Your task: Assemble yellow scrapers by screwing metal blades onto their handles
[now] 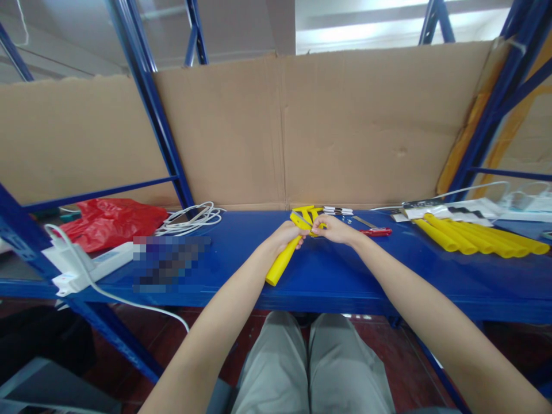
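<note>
My left hand [287, 233] is wrapped round a yellow tube-shaped handle [277, 271], which slants down toward the table's front edge. At the handle's upper end is a yellow head piece [296, 219], partly hidden by my fingers. My right hand [331, 227] meets it from the right, fingers pinched together at the head; whatever small part they grip is too small to make out. Just behind my hands lie yellow plastic pieces [317, 213]. A red-handled tool [376, 232], perhaps a screwdriver, lies right of my right hand, beside a thin metal strip [364, 222].
Several yellow tubes [478, 236] lie in a row at right, before white packets [466, 211]. Black-and-white items [338, 210] sit at the back. At left are a red plastic bag [114, 221], coiled white cable [194, 218] and a power strip [107, 261]. Cardboard [345, 132] walls the back.
</note>
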Demonstrator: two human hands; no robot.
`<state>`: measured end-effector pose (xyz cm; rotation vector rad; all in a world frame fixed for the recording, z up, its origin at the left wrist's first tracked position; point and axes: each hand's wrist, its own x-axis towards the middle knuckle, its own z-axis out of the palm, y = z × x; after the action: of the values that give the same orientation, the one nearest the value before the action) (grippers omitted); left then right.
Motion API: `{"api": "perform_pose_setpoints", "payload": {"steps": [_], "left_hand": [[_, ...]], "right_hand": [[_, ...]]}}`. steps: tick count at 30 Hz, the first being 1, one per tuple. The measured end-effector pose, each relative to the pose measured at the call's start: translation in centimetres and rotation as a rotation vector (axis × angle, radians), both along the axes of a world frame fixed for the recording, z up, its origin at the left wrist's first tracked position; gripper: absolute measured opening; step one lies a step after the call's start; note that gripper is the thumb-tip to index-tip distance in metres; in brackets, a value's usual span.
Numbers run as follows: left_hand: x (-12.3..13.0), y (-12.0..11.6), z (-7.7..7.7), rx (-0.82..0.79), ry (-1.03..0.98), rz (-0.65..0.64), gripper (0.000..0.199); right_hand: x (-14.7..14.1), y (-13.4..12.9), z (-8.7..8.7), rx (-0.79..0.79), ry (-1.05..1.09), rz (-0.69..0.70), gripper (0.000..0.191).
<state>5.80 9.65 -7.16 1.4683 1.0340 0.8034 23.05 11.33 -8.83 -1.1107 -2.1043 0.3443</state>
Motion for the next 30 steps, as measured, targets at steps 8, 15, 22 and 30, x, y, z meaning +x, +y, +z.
{"api": "perform_pose_setpoints", "payload": {"steps": [8, 15, 22, 30], "left_hand": [[-0.1, -0.1, 0.2, 0.002, 0.011, -0.001, 0.017], [0.0, -0.1, 0.3, 0.019, -0.016, -0.003, 0.015], [-0.2, -0.1, 0.3, 0.02, -0.073, -0.012, 0.015], [-0.3, -0.5, 0.8, 0.009, -0.083, -0.022, 0.015]], "right_hand": [[-0.5, -0.7, 0.7, -0.046, 0.021, -0.051, 0.008], [-0.9, -1.0, 0.8, -0.146, 0.097, -0.103, 0.01], [-1.2, -1.6, 1.0, -0.293, 0.276, -0.122, 0.01], [-1.2, -1.6, 1.1, -0.313, 0.335, -0.144, 0.009]]}}
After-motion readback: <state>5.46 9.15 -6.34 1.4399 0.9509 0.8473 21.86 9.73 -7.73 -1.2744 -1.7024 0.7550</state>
